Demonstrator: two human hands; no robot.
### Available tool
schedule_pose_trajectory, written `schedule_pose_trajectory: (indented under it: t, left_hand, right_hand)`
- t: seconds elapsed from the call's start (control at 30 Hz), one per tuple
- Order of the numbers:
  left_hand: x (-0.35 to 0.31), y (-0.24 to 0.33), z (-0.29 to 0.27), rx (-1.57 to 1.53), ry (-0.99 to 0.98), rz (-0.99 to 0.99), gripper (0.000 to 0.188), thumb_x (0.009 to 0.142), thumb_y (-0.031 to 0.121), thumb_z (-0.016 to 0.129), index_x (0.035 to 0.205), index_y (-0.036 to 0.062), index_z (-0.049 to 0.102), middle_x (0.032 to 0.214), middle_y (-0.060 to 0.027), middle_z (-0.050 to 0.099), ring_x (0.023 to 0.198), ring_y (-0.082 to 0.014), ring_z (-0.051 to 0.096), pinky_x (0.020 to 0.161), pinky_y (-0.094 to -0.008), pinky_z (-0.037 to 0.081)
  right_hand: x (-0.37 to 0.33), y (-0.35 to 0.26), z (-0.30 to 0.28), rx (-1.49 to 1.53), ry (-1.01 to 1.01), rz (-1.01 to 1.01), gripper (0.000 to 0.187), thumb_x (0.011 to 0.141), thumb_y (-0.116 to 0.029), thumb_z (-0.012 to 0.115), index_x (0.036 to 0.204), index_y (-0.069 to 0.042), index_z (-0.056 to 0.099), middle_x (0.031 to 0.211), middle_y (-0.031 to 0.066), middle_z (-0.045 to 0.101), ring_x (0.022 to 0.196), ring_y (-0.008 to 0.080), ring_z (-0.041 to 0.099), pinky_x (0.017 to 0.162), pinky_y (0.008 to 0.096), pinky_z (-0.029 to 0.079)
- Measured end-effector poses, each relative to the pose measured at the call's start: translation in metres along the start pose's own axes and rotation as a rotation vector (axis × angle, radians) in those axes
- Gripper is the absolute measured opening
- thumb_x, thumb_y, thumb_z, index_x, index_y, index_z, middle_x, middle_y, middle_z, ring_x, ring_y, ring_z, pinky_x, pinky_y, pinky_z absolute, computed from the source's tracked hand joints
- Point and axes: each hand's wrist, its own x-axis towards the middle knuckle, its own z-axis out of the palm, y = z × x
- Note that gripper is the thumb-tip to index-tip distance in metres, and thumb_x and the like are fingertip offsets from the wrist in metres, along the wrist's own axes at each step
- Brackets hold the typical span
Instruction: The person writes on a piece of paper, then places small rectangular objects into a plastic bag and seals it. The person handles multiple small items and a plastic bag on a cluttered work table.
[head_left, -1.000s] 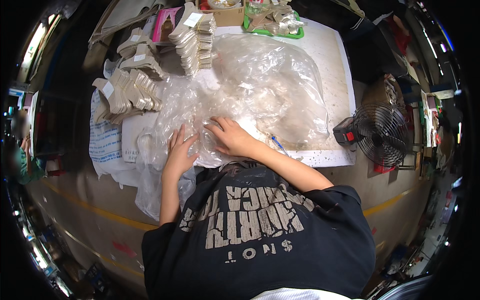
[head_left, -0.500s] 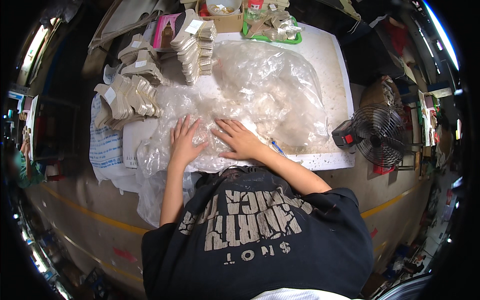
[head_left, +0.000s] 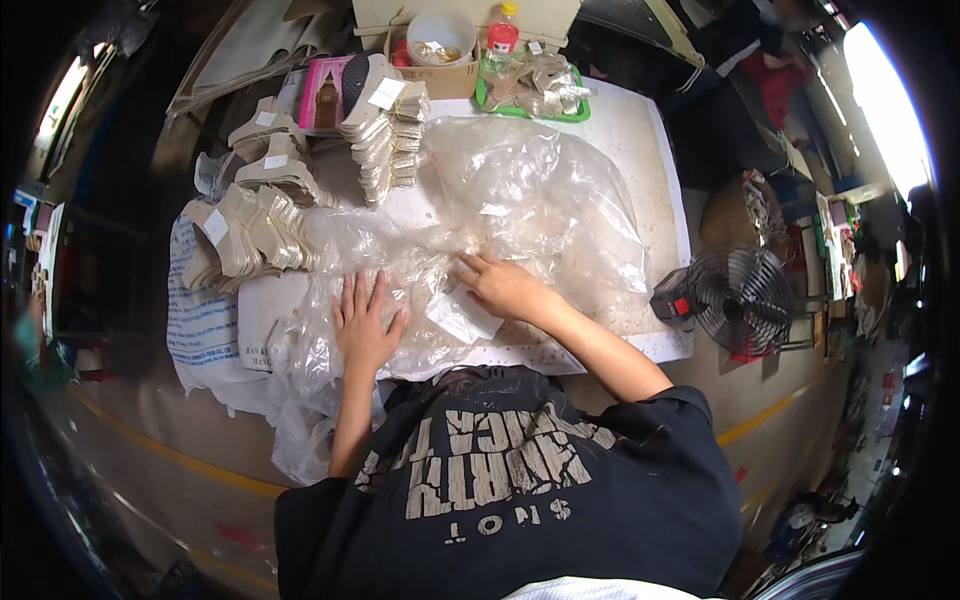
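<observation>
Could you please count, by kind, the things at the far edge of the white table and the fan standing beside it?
Green plastic tray: 1
Clear plastic bottle with red cap: 1
White round bowl: 1
Pink flat box: 1
Black electric fan with round wire guard: 1
Total: 5

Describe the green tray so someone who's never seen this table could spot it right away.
Start at the white table covered by the big heap of clear plastic bags. Follow it to the far edge, away from the person's hands, right of the cardboard box with the white bowl. The green tray sits there holding pale cut-out pieces; it is the only bright green thing on the table.
</observation>
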Motion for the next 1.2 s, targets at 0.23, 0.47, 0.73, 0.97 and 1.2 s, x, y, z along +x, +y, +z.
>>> schedule_pose_trajectory:
  t: [0.23, 0.47, 0.73, 0.97, 1.2]
  left_hand:
    - [-0.003, -0.003, 0.003, -0.006, 0.047, -0.026, 0.080, 0.092, 0.048, 0.065, 0.164, 0.0259, 0.038, 0.169, -0.0149, 0.034, 0.158, -0.0391, 0.025, 0.128, -0.0606, 0.011]
    - [0.003, 0.002, -0.007, -0.050, 0.040, -0.032, 0.079, 0.092, 0.046, 0.066, 0.163, 0.0253, 0.040, 0.168, -0.0148, 0.036, 0.156, -0.0393, 0.026, 0.128, -0.0608, 0.011]
    - [0.003, 0.005, -0.011, -0.062, 0.003, -0.077, 0.077, 0.093, 0.047, 0.064, 0.163, 0.0247, 0.040, 0.169, -0.0150, 0.034, 0.157, -0.0393, 0.024, 0.129, -0.0592, 0.009]
    - [0.004, 0.005, -0.006, -0.032, 0.042, -0.078, 0.076, 0.093, 0.049, 0.063, 0.162, 0.0253, 0.042, 0.169, -0.0130, 0.035, 0.155, -0.0395, 0.029, 0.128, -0.0609, 0.012]
    - [0.013, -0.002, -0.016, -0.211, 0.039, -0.076, 0.060, 0.093, 0.033, 0.068, 0.150, 0.0192, 0.057, 0.164, -0.0154, 0.042, 0.152, -0.0397, 0.035, 0.126, -0.0570, 0.020]
  right_hand:
    - [0.089, 0.021, -0.166, 0.051, 0.363, -0.197, 0.027, 0.086, -0.005, 0.075, 0.113, -0.006, 0.073, 0.106, 0.0139, 0.076, 0.099, 0.0346, 0.069, 0.093, 0.0456, 0.056]
    - [0.163, 0.180, -0.143, -0.108, 0.478, 0.262, 0.027, 0.088, -0.010, 0.071, 0.115, -0.005, 0.073, 0.116, 0.0150, 0.074, 0.115, 0.0389, 0.064, 0.102, 0.0481, 0.051]
    - [0.195, 0.209, -0.114, -0.295, 0.393, 0.545, 0.021, 0.090, -0.021, 0.072, 0.109, -0.014, 0.079, 0.108, 0.0117, 0.077, 0.115, 0.0353, 0.064, 0.097, 0.0499, 0.052]
    - [0.176, 0.205, -0.136, 0.959, 0.785, 0.543, 0.019, 0.105, -0.023, 0.066, 0.106, -0.006, 0.073, 0.097, 0.0062, 0.078, 0.084, 0.0142, 0.069, 0.074, 0.0296, 0.050]
    - [0.087, 0.097, -0.205, 1.506, 0.626, 0.257, 0.019, 0.107, -0.024, 0.063, 0.110, -0.006, 0.069, 0.095, 0.0033, 0.074, 0.086, 0.0125, 0.067, 0.084, 0.0298, 0.052]
